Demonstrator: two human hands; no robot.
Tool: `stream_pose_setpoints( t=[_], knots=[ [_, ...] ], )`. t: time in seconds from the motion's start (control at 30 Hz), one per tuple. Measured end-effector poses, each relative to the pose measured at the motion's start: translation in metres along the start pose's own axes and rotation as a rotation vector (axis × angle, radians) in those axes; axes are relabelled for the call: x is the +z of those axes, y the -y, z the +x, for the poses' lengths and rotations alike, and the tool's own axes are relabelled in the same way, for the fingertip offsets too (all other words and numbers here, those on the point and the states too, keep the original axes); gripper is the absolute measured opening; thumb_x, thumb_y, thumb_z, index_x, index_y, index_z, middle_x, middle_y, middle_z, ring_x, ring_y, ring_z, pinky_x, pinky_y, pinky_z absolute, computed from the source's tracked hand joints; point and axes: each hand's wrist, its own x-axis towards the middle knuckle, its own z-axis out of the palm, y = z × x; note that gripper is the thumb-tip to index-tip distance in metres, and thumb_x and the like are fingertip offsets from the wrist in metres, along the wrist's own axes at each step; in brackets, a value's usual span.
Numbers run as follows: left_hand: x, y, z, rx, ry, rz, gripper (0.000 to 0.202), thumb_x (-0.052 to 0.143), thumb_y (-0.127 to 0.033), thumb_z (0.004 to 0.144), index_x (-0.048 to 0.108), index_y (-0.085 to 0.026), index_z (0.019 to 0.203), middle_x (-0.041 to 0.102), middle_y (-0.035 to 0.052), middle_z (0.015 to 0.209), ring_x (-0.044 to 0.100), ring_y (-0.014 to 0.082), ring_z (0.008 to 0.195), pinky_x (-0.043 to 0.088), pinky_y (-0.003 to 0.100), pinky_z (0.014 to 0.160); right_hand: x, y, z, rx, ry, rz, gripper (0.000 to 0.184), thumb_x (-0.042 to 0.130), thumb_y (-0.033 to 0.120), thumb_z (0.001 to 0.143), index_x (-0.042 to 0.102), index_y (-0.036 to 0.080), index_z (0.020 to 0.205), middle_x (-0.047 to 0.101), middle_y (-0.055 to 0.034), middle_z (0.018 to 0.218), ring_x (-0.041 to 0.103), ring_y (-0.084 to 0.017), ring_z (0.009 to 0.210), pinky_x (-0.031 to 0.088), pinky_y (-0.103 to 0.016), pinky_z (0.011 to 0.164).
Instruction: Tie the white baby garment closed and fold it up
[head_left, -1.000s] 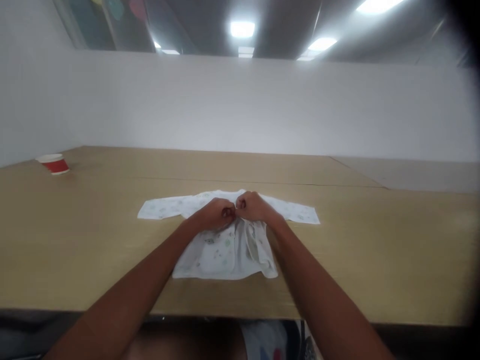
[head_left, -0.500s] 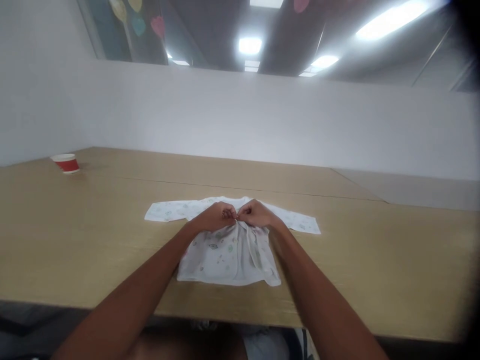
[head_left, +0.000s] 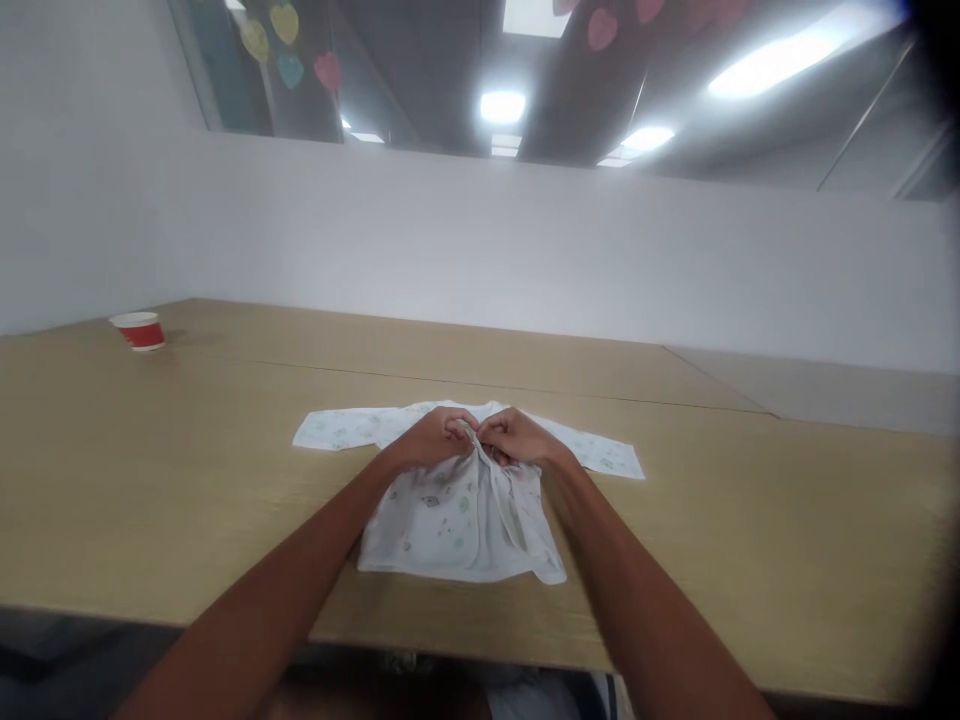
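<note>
Garment (head_left: 435, 520), white with a small scattered print, lies on the bench (head_left: 720, 540) directly in front of the person, collar end away, hem toward the near edge; its two sleeves (head_left: 341, 428) extend out to either side; handling: the cloth appears light, soft and pliable, liable to bunch rather than slip or break; the best hold is likely a fingertip pinch on each edge of the front opening, close to the raised fold. Grip state: left hand (head_left: 437, 437) and right hand (head_left: 517, 438) both grip the cloth at mid-front, curled and nearly touching, a raised strip of fabric between them; exact fingertip contact is too small to tell. Count, from where I stand: one garment; two sleeves; two hands; one red-and-white cup (head_left: 141, 332), far left on the bench.
</note>
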Motion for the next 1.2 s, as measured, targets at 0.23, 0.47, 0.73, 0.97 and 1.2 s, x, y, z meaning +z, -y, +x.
stream_pose_setpoints(
  t=[0.23,0.47,0.73,0.97,1.2],
  knots=[
    [0.001,0.003,0.002,-0.037,-0.023,-0.078,0.021,0.068,-0.022,0.074,0.064,-0.008,0.09,0.067,0.007,0.079,0.06,0.0115,0.071,0.045,0.02,0.065,0.001,-0.006,0.0,-0.005,0.041,0.031,0.016,0.054,0.021,0.07,0.063,0.01,0.075,0.057,-0.0005,0.059,0.048,-0.009,0.046,0.036,-0.019,0.038],
    [0.003,-0.004,0.002,-0.079,-0.028,-0.129,0.018,0.064,-0.021,0.072,0.061,-0.008,0.085,0.062,0.0047,0.07,0.055,0.0098,0.061,0.044,0.021,0.059,0.005,-0.006,0.004,-0.005,0.015,-0.005,0.014,0.064,0.023,0.073,0.062,0.01,0.075,0.056,0.0,0.056,0.046,-0.009,0.043,0.036,-0.019,0.038],
    [0.006,-0.008,-0.001,-0.055,-0.069,0.001,0.017,0.058,-0.019,0.073,0.059,-0.011,0.088,0.062,0.0033,0.07,0.055,0.0111,0.063,0.041,0.021,0.059,0.005,-0.004,0.003,-0.029,0.062,-0.132,0.013,0.06,0.021,0.08,0.056,0.012,0.072,0.053,0.0018,0.055,0.044,-0.008,0.043,0.033,-0.019,0.038],
    [0.007,-0.009,0.001,0.022,-0.07,0.151,0.017,0.056,-0.015,0.071,0.05,-0.015,0.087,0.057,-0.0019,0.069,0.048,0.0094,0.062,0.036,0.02,0.058,-0.002,-0.001,-0.001,-0.002,0.158,-0.093,0.014,0.054,0.021,0.086,0.052,0.012,0.076,0.053,0.0019,0.059,0.045,-0.007,0.045,0.037,-0.019,0.042],
    [0.012,-0.013,-0.003,0.048,-0.077,0.249,0.012,0.05,-0.012,0.071,0.048,-0.016,0.083,0.048,-0.0037,0.066,0.042,0.0086,0.06,0.033,0.02,0.054,-0.001,-0.01,0.004,0.02,0.137,0.001,0.013,0.054,0.025,0.085,0.054,0.012,0.082,0.051,0.0024,0.06,0.043,-0.008,0.047,0.037,-0.02,0.043]
  ],
)
